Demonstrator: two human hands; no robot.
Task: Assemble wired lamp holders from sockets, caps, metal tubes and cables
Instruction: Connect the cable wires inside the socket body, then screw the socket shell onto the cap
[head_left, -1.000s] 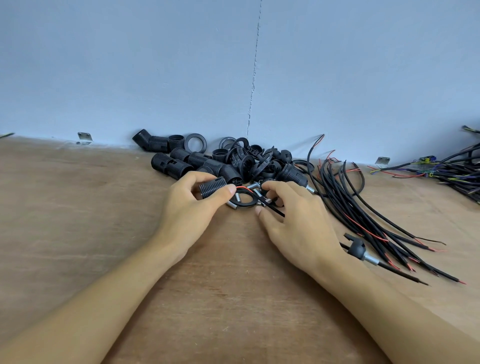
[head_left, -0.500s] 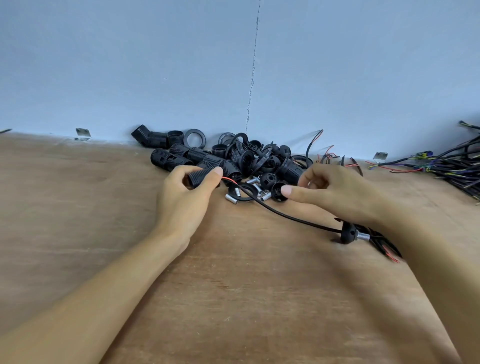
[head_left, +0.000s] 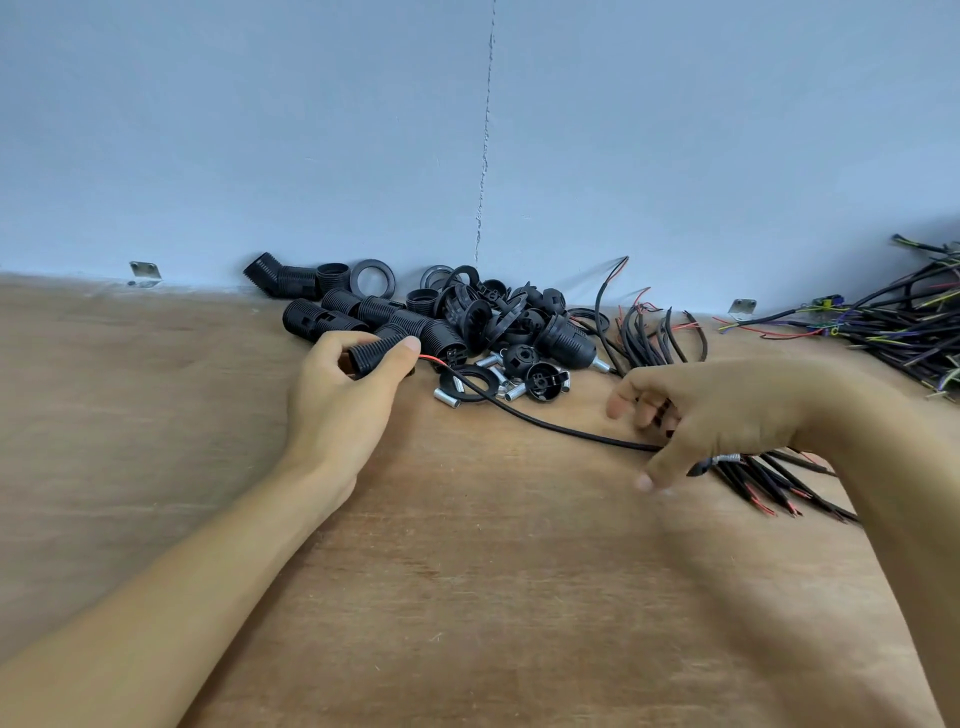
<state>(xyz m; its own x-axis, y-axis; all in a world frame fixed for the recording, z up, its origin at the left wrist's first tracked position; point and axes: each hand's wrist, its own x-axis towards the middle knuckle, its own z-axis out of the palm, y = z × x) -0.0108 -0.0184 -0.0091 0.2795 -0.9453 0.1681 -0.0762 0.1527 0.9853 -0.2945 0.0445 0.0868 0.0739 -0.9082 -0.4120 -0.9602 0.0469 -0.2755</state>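
Left hand (head_left: 348, 410) clasps a ribbed black socket (head_left: 375, 354) just before the parts heap. Black cable (head_left: 545, 426) runs from it across the bench to the right hand (head_left: 691, 415), blurred; apparently pinching the cable. Advise keeping the socket steady, drawing the cable straight, and avoiding snags on the loose ring (head_left: 470, 384).

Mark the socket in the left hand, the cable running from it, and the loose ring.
socket (head_left: 375, 353), head view, ribbed side.
cable (head_left: 545, 425), head view, mid-length black sheath.
ring (head_left: 465, 396), head view, front rim.
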